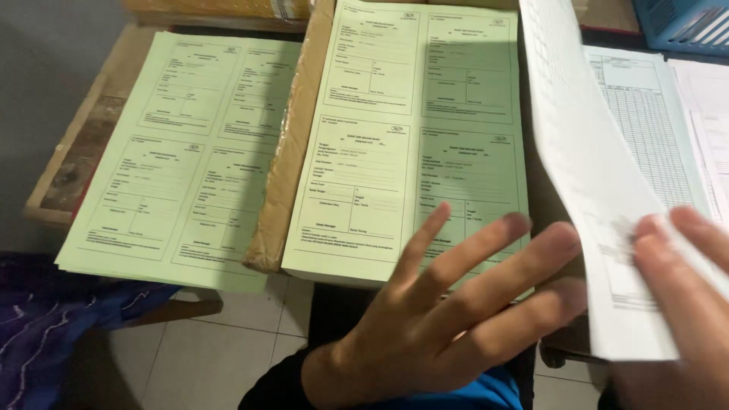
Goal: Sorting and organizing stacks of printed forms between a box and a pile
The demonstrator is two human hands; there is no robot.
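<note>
My left hand (pixel 448 304) hovers flat with fingers spread over the near right corner of a stack of pale green printed forms (pixel 410 114), holding nothing. My right hand (pixel 683 296) at the lower right grips a white printed sheet (pixel 585 152) by its near edge; the sheet is lifted and curls up toward the top of the view. A second stack of the same green forms (pixel 182 152) lies to the left on a wooden table.
A brown taped cardboard package (pixel 292 144) lies between the two green stacks. White table-printed sheets (pixel 653 129) lie at the right, under the lifted sheet. A blue plastic basket (pixel 683 23) stands at the top right. Blue patterned cloth (pixel 53 319) and a tiled floor (pixel 220 349) show below.
</note>
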